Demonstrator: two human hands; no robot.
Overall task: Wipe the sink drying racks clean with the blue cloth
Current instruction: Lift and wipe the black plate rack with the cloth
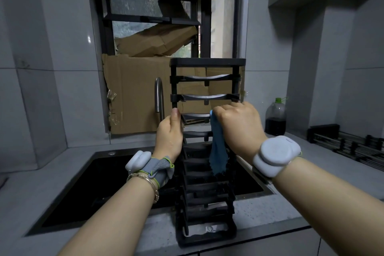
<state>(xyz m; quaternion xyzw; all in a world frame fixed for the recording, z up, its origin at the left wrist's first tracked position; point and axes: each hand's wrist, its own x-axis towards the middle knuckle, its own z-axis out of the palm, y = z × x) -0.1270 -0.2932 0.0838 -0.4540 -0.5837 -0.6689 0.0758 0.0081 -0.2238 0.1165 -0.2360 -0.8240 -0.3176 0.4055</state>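
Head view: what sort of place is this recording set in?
Most likely a home kitchen: a dark sink sunk into a grey countertop, a curved metal faucet behind it, and a black drying rack with a blue cloth against it.

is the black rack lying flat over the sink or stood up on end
Stood on end: the rack rests its foot on the counter, top raised before the cardboard, left hand gripping a side rail.

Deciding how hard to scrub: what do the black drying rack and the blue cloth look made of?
The drying rack: matt black, moulded-looking rungs and square frame suggest plastic, though coated metal is possible. The blue cloth: soft textile, perhaps microfibre; it hangs limp from the right hand with a frayed lower edge.
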